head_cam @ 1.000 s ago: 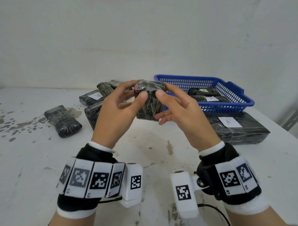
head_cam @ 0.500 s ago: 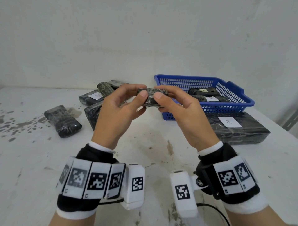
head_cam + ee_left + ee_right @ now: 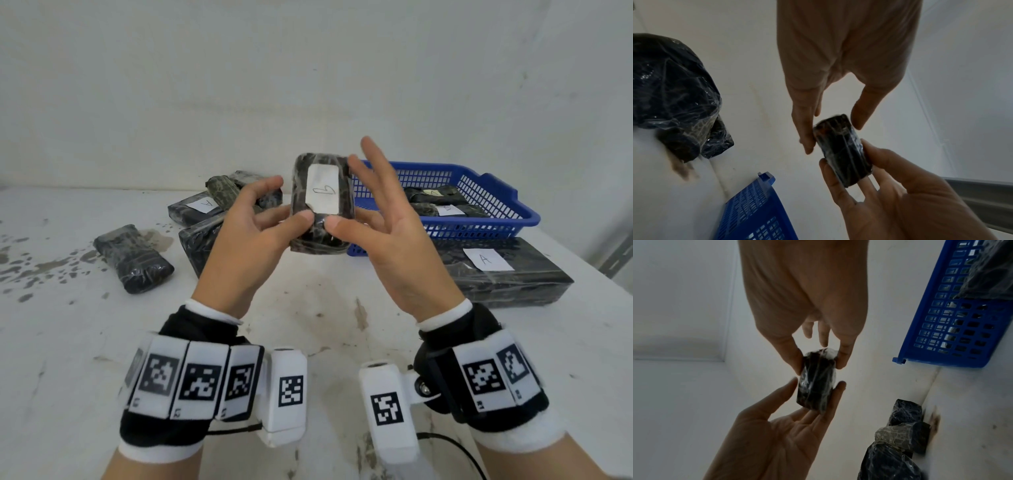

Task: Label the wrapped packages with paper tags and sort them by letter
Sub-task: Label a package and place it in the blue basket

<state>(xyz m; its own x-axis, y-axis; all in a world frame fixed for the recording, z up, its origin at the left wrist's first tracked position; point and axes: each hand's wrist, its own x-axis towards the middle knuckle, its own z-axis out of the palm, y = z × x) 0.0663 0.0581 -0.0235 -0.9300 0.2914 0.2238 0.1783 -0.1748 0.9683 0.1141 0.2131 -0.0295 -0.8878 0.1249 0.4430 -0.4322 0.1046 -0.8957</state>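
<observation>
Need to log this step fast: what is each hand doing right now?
Left hand: holds the tagged wrapped package, thumb on its lower front, fingers behind.
Right hand: holds the same package, thumb on its front, most fingers spread straight.

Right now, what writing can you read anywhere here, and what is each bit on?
"A": tag on the long package by the basket.
"A", upside down: tag on a package in the back pile.
One handwritten mark, maybe a sideways "b" or "D", unclear: tag on the held package.
Basket tags: too small to read.
Wristband squares: coded patterns, no words.
</observation>
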